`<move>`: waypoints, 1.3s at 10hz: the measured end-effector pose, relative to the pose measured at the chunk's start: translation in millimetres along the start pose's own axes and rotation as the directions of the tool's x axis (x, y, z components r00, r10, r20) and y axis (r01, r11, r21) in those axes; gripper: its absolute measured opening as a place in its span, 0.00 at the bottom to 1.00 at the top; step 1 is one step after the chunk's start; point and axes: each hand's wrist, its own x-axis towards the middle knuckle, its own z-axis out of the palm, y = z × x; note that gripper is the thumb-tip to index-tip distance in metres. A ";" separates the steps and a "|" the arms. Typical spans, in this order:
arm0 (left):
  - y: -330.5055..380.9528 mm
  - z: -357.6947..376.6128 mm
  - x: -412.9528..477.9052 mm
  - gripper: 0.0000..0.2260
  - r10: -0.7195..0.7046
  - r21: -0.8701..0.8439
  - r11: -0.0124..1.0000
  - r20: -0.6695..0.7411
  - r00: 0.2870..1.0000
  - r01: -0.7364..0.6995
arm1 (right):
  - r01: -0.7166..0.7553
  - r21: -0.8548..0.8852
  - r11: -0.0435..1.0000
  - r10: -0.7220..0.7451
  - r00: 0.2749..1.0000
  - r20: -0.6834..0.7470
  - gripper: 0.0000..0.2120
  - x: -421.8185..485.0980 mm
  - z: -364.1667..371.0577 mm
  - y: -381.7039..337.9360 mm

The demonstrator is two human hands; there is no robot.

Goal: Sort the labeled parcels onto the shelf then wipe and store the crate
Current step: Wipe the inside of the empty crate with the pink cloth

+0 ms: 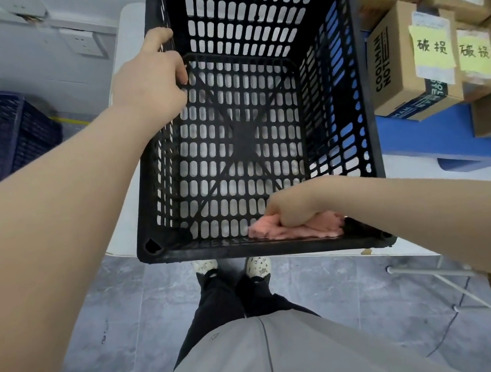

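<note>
The left hand (153,79) clamps the left wall of the black crate (246,21), which stands empty on the white table (125,38), long axis running near to far. At its near-right rim, the right hand (297,207) is fisted on a pink cloth (322,227); unwiped rim lies leftward. Labeled parcels (409,58) sit at far right.

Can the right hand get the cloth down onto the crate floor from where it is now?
Probably yes. The right hand presses the pink cloth on the near rim of the black crate, whose top is open and which holds nothing; the left hand grips the left wall.
</note>
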 end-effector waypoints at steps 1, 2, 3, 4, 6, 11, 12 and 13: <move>-0.4 0.1 -0.1 0.14 0.000 -0.007 1.000 -0.007 1.000 0.000 | -0.109 -0.021 0.994 0.108 0.994 -0.023 0.25 25.8 5.7 7.4; 1.6 -0.9 -0.4 0.14 -0.020 -0.011 1.000 -0.009 1.000 0.020 | -0.225 0.155 0.962 0.199 0.966 0.164 0.24 32.4 -2.8 11.6; 2.0 -0.8 -0.9 0.14 -0.010 -0.008 1.000 -0.016 1.000 0.010 | -0.041 0.195 0.980 -0.011 0.965 0.260 0.15 18.1 -28.8 5.0; 2.5 -1.0 -1.5 0.13 -0.015 -0.008 1.000 -0.003 1.000 0.015 | 0.231 -0.075 0.970 -0.234 0.972 -0.037 0.15 -43.6 -47.9 -29.3; 2.0 0.4 0.0 0.12 -0.014 -0.021 1.000 0.012 1.000 0.014 | 0.334 -0.201 0.921 -0.353 0.933 -0.064 0.16 -65.4 7.2 -61.3; 1.4 -0.8 0.1 0.13 -0.013 -0.038 0.999 0.015 1.000 0.014 | 0.138 -0.450 0.882 -0.227 0.962 -0.151 0.11 67.5 18.9 -38.6; 1.2 -0.7 0.6 0.13 -0.008 -0.036 0.999 0.019 1.000 0.009 | 0.134 -0.464 0.876 -0.245 0.951 -0.187 0.10 51.5 13.5 -39.1; 3.1 -0.4 0.1 0.13 -0.021 -0.028 0.999 0.029 0.999 0.022 | 0.240 -0.166 0.957 -0.257 0.962 -0.092 0.12 7.4 -8.7 -53.1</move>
